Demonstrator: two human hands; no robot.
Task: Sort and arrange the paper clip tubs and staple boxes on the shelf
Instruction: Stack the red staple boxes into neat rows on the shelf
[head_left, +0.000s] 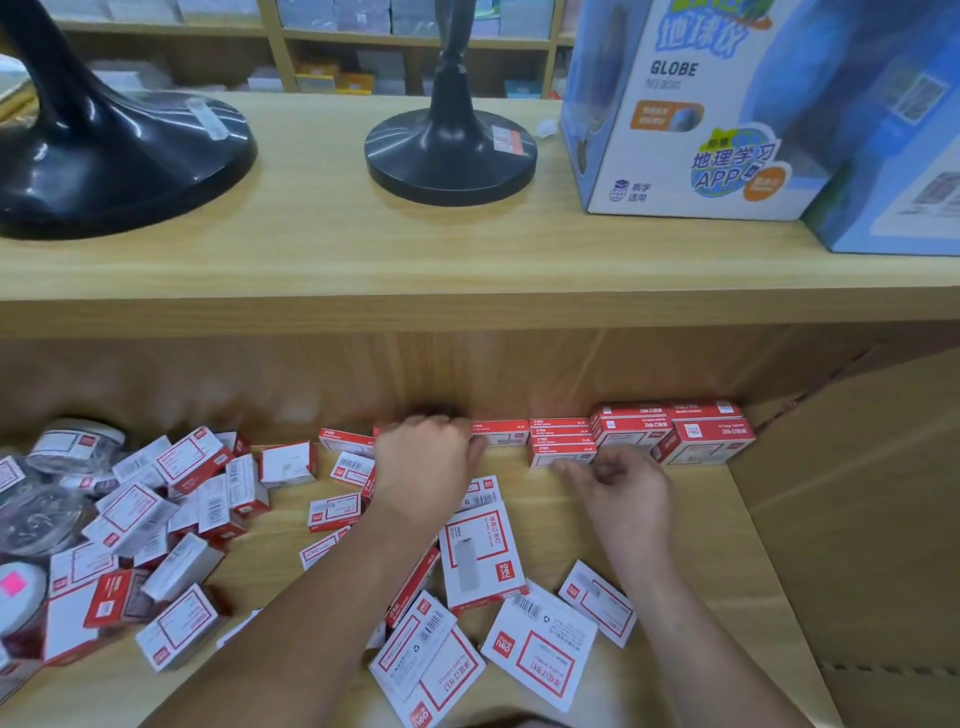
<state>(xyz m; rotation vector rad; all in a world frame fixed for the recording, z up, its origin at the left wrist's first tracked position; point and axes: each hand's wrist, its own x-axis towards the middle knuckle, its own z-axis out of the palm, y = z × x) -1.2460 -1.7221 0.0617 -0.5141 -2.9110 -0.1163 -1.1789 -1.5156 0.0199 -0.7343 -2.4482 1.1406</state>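
Red-and-white staple boxes (675, 441) stand lined up along the back wall of the lower shelf (717, 545), with a short stack (561, 448) beside them. My left hand (426, 467) reaches to that back row, its fingers curled over a small staple box that is mostly hidden, and its thumb is against the neighbouring box (501, 434). Just in front of the stack hovers my right hand (618, 491), fingers loose and holding nothing. Several loose staple boxes (156, 509) lie heaped at the left. Clear paper clip tubs (78, 447) sit at the far left.
Larger flat staple boxes (483, 556) lie scattered under my forearms. On the upper shelf stand two black stand bases (104, 150) (452, 156) and a blue globe carton (701, 114). A brown cardboard box (857, 519) closes off the right side.
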